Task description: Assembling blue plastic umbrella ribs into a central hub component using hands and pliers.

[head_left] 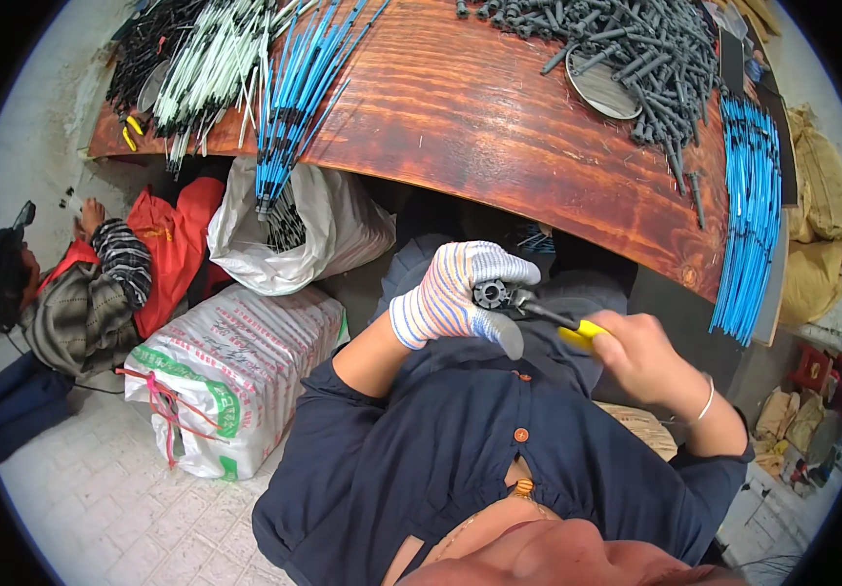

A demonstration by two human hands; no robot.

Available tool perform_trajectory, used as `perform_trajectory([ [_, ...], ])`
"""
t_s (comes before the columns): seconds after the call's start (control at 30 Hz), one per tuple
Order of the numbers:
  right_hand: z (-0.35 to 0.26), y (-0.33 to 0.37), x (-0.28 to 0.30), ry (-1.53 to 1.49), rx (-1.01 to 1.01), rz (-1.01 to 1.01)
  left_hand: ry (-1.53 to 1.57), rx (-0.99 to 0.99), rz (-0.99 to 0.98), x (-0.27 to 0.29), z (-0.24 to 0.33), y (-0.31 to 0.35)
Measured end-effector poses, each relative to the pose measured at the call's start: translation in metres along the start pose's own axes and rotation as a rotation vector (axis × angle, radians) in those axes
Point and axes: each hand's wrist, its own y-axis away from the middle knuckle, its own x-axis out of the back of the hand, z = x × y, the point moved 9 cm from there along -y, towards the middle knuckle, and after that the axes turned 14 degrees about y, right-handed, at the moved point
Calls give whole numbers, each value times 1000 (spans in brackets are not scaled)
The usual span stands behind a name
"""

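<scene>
My left hand (445,293), in a striped knitted glove, is closed around a dark grey ribbed plastic part (490,294) with a round, toothed end, held above my lap. In my bare right hand (643,357) is a tool with a yellow handle (583,333). Its dark shaft reaches to the grey part and appears to touch it; its kind cannot be made out, and the right hand is slightly blurred. The rest of the grey part is hidden by the glove.
A wooden table (421,88) curves in front, bearing grey plastic tubes (636,59), blue rods (751,215), more blue rods (294,107), white rods (211,68) and yellow-handled pliers (131,132). White sacks (245,361) stand at left, near a seated person (84,293).
</scene>
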Motion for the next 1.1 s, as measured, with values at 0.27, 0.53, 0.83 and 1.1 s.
perform_trajectory([
  [0.27,-9,5,18,190,17,149,-76,-28,9,-12,2,-2],
  [0.53,18,30,-66,-949,-342,-724,-8,-84,-180,-28,2,-9],
  [0.83,26,26,-65,-1046,-447,-537,113,-27,-177,-22,3,-13],
  [1.1,-2,12,19,459,-3,373,-72,18,83,-14,3,-10],
])
